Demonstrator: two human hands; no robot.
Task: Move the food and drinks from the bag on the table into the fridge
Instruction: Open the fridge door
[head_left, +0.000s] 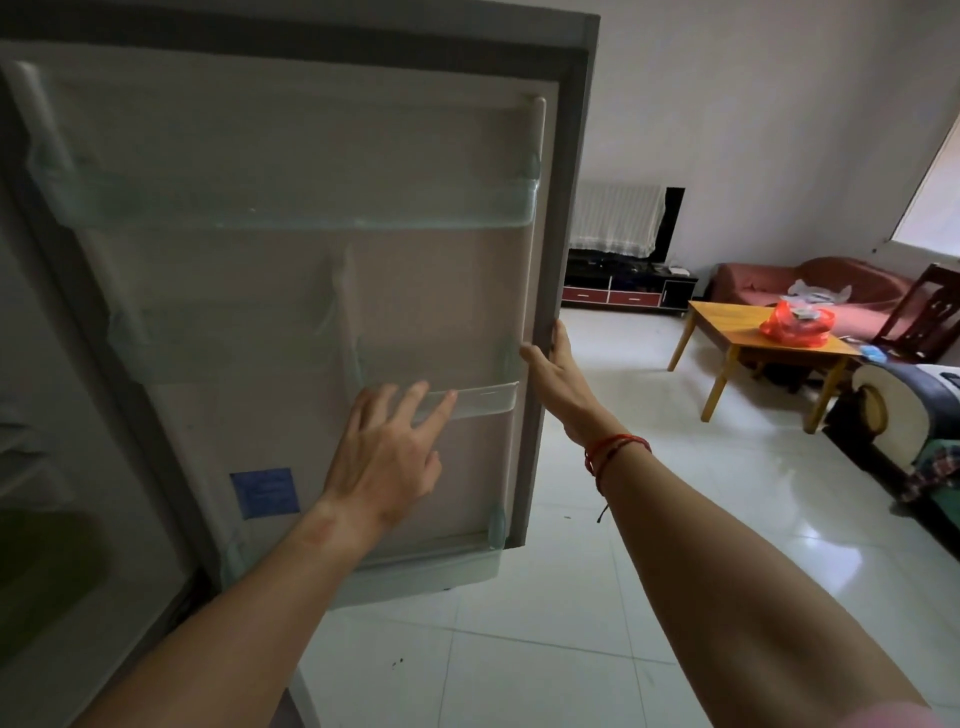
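The fridge door (291, 291) stands open in front of me, its inner side with clear shelf rails facing me. My left hand (387, 452) lies flat with spread fingers against the lower door shelf (483, 397). My right hand (553, 371) grips the door's outer edge, thumb on the inner side, fingers hidden behind it. The fridge's dark interior (47, 519) shows at the far left. Across the room a red plastic bag (797, 325) with goods inside sits on a wooden table (727, 319).
White tiled floor (649, 493) lies between me and the table. A red sofa (810, 283) stands behind the table, a dark wooden chair (924, 312) beside it, a padded seat (893, 400) at the right, a low TV cabinet (623, 288) at the back wall.
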